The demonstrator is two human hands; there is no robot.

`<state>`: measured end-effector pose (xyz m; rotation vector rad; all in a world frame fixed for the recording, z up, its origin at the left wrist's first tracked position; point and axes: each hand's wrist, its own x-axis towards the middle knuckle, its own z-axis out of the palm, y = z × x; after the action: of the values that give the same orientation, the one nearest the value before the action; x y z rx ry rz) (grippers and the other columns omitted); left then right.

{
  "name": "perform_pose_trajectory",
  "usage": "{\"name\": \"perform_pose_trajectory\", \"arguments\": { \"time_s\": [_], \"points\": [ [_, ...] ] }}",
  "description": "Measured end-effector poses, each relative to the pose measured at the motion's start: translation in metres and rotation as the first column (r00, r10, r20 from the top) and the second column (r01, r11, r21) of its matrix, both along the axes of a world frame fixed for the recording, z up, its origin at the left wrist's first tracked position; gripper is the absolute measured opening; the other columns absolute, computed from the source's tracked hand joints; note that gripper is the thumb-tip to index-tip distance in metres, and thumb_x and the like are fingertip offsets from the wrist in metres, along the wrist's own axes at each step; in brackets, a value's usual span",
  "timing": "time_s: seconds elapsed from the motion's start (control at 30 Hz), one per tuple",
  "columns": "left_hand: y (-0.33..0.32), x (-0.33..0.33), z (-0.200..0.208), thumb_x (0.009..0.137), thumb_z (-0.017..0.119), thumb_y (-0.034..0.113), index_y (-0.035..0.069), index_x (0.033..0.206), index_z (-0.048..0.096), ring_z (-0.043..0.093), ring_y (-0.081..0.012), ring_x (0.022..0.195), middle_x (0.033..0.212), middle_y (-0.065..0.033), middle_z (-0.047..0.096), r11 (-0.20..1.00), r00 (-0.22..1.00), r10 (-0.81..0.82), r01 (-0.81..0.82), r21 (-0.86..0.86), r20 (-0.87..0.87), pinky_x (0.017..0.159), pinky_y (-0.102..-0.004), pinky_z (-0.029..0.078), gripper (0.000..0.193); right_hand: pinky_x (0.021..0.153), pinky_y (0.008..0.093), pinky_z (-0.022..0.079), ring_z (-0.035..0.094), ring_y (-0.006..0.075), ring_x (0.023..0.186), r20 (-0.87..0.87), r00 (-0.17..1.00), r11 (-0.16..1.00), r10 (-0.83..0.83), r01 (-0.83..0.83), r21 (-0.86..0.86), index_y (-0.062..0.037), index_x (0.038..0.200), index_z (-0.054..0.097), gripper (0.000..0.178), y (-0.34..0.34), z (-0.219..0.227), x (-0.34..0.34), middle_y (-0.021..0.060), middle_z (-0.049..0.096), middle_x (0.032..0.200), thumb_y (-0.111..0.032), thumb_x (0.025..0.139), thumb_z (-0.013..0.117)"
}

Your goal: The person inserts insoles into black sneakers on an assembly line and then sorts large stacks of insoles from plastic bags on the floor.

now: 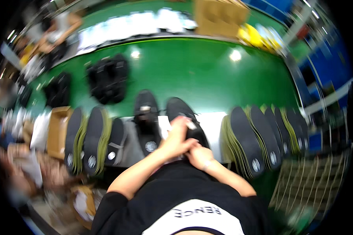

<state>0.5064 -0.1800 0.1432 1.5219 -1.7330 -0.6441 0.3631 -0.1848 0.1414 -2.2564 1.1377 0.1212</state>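
Two black shoes stand side by side in front of me, toes pointing away. The left shoe [146, 111] has a pale label at its tongue and a round white mark on the insole. My left hand [177, 137] is closed on the right shoe [177, 106], its fingers by the tongue, where a small white patch shows. My right hand [200, 156] is curled at that shoe's heel end, touching my left hand. Motion blur and overlap hide part of the fingers and the shoe's opening.
Stacks of dark insoles with olive edges flank the shoes: a left stack [94, 141] and a right stack [245, 145]. More black shoes [108, 78] sit on the green table [176, 70]. Beyond are white packets [133, 25], a cardboard box [219, 17] and yellow items [251, 35]. Another person's arm [68, 29] shows far left.
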Motion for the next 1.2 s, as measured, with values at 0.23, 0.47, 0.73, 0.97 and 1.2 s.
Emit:
{"name": "perform_pose_trajectory", "arguments": {
  "time_s": [0.23,0.47,0.73,0.97,1.2],
  "points": [
    [-0.002,-0.004,-0.022,0.063,0.057,0.014,0.000,0.116,0.037,0.040,-0.0308,0.107,0.113,-0.0167,0.043,0.981,0.980,0.045,-0.007,-0.192,0.194,0.084,-0.0402,0.035,0.058,0.065,0.0350,0.043,0.050,0.0287,0.076,0.369,0.927,0.867,-0.066,0.237,-0.439,-0.0052,0.090,0.051,0.025,-0.010,0.011,-0.033,0.0115,0.051,0.084,-0.012,0.069,0.062],
    [-0.002,-0.014,-0.036,0.065,0.061,0.020,0.004,0.121,0.029,0.035,-0.0320,0.112,0.119,-0.0173,0.038,0.960,0.986,0.098,-0.057,-0.275,0.137,0.087,-0.0402,0.032,0.066,0.088,0.0329,0.035,0.043,0.0294,0.104,0.529,0.817,0.963,-0.228,0.270,-0.003,-0.0004,0.117,0.039,0.056,-0.052,-0.032,-0.021,0.0167,0.043,0.111,-0.002,0.064,0.058],
    [-0.014,-0.005,-0.029,0.066,0.054,0.005,0.001,0.112,0.035,0.051,-0.0331,0.083,0.087,-0.0169,0.052,0.964,0.993,0.122,-0.117,-0.237,0.006,0.072,-0.0401,0.041,0.050,0.088,0.0314,0.034,0.046,0.0251,0.099,0.729,0.628,0.959,-0.273,0.236,0.156,-0.0010,0.111,0.045,0.038,-0.069,-0.064,-0.026,0.0120,0.046,0.105,0.003,0.073,0.049],
    [-0.033,0.015,-0.020,0.074,0.049,0.008,0.005,0.113,0.035,0.053,-0.0374,0.078,0.081,-0.0210,0.054,1.000,0.998,-0.010,0.008,-0.028,-0.055,0.067,-0.0421,0.042,0.041,0.088,0.0287,0.032,0.044,0.0202,0.100,0.628,0.778,0.976,-0.019,0.151,-0.158,-0.0012,0.109,0.044,0.034,-0.072,-0.031,-0.011,0.0105,0.046,0.106,-0.010,0.077,0.053],
    [-0.057,0.010,-0.030,0.068,0.053,0.009,0.003,0.100,0.048,0.054,-0.0271,0.085,0.090,-0.0168,0.056,0.972,0.894,0.210,-0.148,0.181,-0.396,0.075,-0.0340,0.043,0.033,0.080,0.0241,0.035,0.047,0.0106,0.090,0.580,0.496,0.754,-0.646,0.294,0.588,-0.0002,0.106,0.052,0.034,-0.094,-0.046,-0.011,0.0014,0.053,0.097,-0.023,0.081,0.054]
  ]
}}
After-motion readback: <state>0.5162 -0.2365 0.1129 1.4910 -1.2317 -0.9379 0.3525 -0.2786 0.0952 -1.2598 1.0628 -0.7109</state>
